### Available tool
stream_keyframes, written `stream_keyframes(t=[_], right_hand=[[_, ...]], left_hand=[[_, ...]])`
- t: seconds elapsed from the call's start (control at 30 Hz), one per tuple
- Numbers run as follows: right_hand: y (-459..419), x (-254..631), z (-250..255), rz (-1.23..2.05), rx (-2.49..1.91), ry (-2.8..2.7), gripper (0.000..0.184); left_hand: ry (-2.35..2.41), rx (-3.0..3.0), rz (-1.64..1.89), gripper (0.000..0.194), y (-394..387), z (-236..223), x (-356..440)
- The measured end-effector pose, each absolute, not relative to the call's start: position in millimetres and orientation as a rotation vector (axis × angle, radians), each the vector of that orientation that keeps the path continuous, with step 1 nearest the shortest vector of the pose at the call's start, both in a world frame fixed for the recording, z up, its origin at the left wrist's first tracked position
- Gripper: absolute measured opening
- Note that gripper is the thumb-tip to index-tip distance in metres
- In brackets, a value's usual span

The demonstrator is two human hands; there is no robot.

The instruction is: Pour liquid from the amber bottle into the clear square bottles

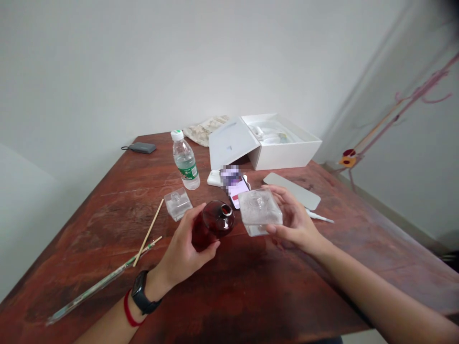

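Observation:
My left hand is wrapped round a dark red-brown glass bottle with a narrow open neck, tilted to the right. Close beside it, my right hand grips a clear square block by its right side, fingers behind and thumb at the front. A rounded shape shows in the block's top. The two held things are a small gap apart. Left of the bottle, a second clear square block of similar look rests on the table. One wooden chopstick lies near my left hand, touching a wrapped stick.
Behind my hands lie a phone, a white case and a flat silver-grey slab. A water bottle stands at the left. Farther back are an open white box, a cloth and a grey pouch.

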State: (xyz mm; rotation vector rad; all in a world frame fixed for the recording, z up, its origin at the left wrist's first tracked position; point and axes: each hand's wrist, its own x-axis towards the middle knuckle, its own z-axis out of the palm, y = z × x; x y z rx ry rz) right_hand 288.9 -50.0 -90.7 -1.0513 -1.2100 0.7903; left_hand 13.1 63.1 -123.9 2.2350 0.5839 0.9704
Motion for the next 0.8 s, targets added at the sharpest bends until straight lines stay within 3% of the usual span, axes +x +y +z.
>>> stream_keyframes(t=[0.8], right_hand=[[-57.6, 298.4, -96.5, 0.864, -1.148, -1.309, 0.086]], left_hand=[[0.475, 2.375, 1.007, 0.081, 65.7, -122.8, 8.9]])
